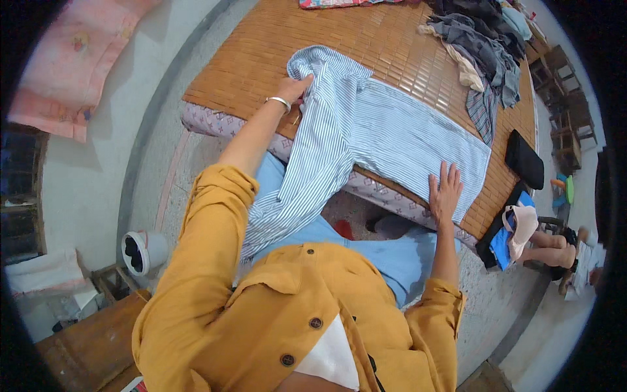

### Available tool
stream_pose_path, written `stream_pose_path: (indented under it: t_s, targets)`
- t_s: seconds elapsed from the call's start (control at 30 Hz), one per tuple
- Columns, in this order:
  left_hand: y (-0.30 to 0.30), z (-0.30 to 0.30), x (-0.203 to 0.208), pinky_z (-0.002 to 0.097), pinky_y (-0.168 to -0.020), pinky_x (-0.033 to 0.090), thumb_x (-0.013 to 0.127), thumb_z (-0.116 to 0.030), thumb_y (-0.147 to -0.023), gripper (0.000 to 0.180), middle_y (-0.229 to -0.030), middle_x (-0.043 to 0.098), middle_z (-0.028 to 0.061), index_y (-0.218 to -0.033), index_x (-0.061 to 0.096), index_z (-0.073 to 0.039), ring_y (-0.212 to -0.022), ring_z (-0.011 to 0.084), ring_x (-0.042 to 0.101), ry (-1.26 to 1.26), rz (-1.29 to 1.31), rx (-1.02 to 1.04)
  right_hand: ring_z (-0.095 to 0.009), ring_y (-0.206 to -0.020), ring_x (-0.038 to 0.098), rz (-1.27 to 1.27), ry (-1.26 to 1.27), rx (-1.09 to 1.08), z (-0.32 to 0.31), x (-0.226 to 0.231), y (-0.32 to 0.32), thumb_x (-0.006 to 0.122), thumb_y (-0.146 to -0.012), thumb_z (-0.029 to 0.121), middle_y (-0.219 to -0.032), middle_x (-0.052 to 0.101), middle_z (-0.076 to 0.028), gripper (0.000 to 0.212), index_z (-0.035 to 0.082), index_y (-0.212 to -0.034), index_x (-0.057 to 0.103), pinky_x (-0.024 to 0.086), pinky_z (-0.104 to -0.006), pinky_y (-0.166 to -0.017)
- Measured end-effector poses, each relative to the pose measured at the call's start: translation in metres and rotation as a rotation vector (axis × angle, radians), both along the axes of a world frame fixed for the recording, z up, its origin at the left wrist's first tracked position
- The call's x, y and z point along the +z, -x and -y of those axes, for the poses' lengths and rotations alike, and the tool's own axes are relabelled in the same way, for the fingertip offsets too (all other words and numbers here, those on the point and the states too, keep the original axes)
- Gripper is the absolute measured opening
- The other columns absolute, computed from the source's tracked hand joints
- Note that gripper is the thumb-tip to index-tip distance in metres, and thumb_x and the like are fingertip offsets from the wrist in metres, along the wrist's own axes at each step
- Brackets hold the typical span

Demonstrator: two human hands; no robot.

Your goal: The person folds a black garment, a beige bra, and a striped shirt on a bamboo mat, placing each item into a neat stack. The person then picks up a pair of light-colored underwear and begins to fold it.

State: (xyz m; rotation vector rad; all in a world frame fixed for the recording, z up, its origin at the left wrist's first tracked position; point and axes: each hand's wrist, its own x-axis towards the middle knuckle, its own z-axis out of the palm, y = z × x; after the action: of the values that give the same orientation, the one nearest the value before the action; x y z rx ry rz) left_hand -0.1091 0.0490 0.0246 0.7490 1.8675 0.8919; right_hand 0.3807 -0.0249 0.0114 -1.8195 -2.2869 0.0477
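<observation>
A blue-and-white striped shirt point(418, 127) lies across the bed's edge. Its body is spread to the right, and one part hangs in loose folds over the edge onto my lap. At the upper left of the shirt, my left hand point(296, 89), with a bangle on the wrist, pinches the bunched cloth; some fingertips are hidden by folds. My right hand point(445, 193) rests flat on the shirt's right end with fingers spread.
The bed has a brown woven slat mat point(248, 65) over a patterned sheet. A heap of dark clothes point(480, 46) lies at the far right. Closer are a folded black cloth point(524, 160) and a beige bra point(522, 230). A white bucket point(151, 250) stands on the floor at left.
</observation>
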Motion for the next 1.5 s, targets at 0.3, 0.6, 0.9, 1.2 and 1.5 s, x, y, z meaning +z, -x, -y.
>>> stream_pose_path:
  t_s: [0.3,0.6,0.9,1.2,1.5]
  targets:
    - [0.001,-0.021,0.027,0.0328,-0.083,0.047,0.065,-0.012,-0.078,0.040,-0.103,0.062,0.0084,-0.114,0.054,0.002,-0.092,0.0189,0.059,-0.371,0.235,-0.176,-0.034,-0.135,0.022,0.012,-0.002,-0.028,0.006,0.005,0.003,0.043,-0.092,0.040,-0.145,0.029,-0.013,0.052,0.014,-0.137,0.039,0.012,-0.0482,-0.109]
    - [0.033,-0.021,-0.025,0.0309,-0.083,0.049,0.061,-0.007,-0.083,0.034,-0.108,0.059,0.0089,-0.116,0.052,-0.004,-0.102,0.0177,0.055,-0.434,0.617,0.092,-0.033,-0.134,0.024,0.031,-0.010,-0.018,0.004,0.006,0.004,0.045,-0.091,0.038,-0.145,0.029,-0.012,0.051,0.015,-0.137,0.040,0.013,-0.0473,-0.109]
    - [0.073,-0.026,-0.001,0.0242,-0.078,0.050,0.063,0.001,-0.078,0.034,-0.113,0.058,0.0003,-0.109,0.060,-0.011,-0.099,0.0123,0.056,-0.483,0.299,-0.399,-0.033,-0.134,0.023,-0.006,0.008,-0.018,0.002,0.010,0.008,0.046,-0.091,0.036,-0.145,0.029,-0.012,0.051,0.016,-0.137,0.039,0.012,-0.0474,-0.109]
    - [0.103,-0.027,0.023,0.0286,-0.082,0.052,0.054,-0.009,-0.089,0.018,-0.114,0.060,0.0067,-0.105,0.061,-0.004,-0.101,0.0162,0.058,-0.612,0.454,-0.364,-0.033,-0.135,0.022,0.001,0.016,-0.011,0.002,0.007,0.007,0.045,-0.091,0.037,-0.146,0.028,-0.012,0.052,0.015,-0.137,0.039,0.011,-0.0469,-0.109]
    - [0.158,-0.032,-0.046,0.0307,-0.084,0.047,0.042,0.010,-0.079,0.028,-0.108,0.060,0.0115,-0.098,0.060,-0.001,-0.099,0.0211,0.058,-0.428,-0.519,-0.268,-0.032,-0.136,0.021,0.007,0.030,0.001,-0.002,0.009,0.011,0.041,-0.092,0.036,-0.146,0.028,-0.012,0.051,0.014,-0.138,0.038,0.011,-0.0455,-0.109]
